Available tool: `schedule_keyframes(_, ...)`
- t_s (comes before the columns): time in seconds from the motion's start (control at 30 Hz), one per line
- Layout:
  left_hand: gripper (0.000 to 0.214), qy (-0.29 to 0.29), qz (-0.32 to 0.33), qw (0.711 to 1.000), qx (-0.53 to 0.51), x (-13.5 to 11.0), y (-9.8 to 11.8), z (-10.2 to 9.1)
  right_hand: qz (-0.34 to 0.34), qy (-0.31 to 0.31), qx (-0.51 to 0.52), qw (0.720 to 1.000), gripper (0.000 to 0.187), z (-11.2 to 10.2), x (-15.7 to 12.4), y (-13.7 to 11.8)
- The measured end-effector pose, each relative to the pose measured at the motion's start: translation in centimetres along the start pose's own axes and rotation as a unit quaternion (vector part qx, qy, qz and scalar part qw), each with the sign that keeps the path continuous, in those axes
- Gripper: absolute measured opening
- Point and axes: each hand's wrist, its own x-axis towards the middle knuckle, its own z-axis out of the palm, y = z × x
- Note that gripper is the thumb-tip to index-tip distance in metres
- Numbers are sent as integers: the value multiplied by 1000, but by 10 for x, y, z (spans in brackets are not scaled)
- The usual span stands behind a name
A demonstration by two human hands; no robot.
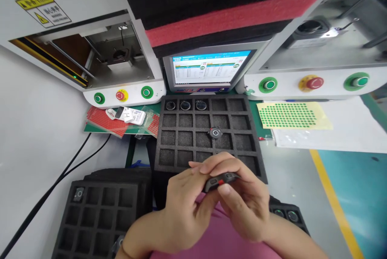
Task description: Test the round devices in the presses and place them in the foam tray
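Note:
Between my two hands I hold a black watch case (pixel 222 181) edge-on, with side buttons and a red mark on its rim. My left hand (pixel 189 202) grips its left end, and my right hand (pixel 246 198) wraps its right end, thumb at the red mark. The faces of the case are mostly hidden by my fingers. Just beyond my hands lies the black foam tray (pixel 183 154) with square pockets. Another watch case (pixel 215 132) rests back-up across a divider there, a red mark on its edge. Several round watch cases (pixel 185 105) sit in the tray's far row.
A screen (pixel 208 67) stands behind the tray, between two machines with green buttons (pixel 146 92) and red stop buttons (pixel 315 83). Green dot stickers (pixel 287 115) lie right; red sticker sheets (pixel 105 121) and a white handheld device (pixel 133 115) lie left. Stacked foam trays (pixel 99 182) stand lower left.

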Motion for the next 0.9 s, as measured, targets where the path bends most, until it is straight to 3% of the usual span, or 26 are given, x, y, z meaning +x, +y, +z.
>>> schedule_keyframes(0.37,22,51,87,988,113,1,-6,8,18,97,130,987,10,18,9,9)
schedule_keyframes(0.57,28,63,111,977,169,2,-6,5,-15,54,163,985,8,21,14,15)
schedule_keyframes(0.8,9,77,26,991,110,1,-7,0,-8,-54,136,989,18,8,16,22)
schedule_keyframes(0.9,11,71,15,992,100,1,-3,-2,-5,-65,123,990,18,5,15,19)
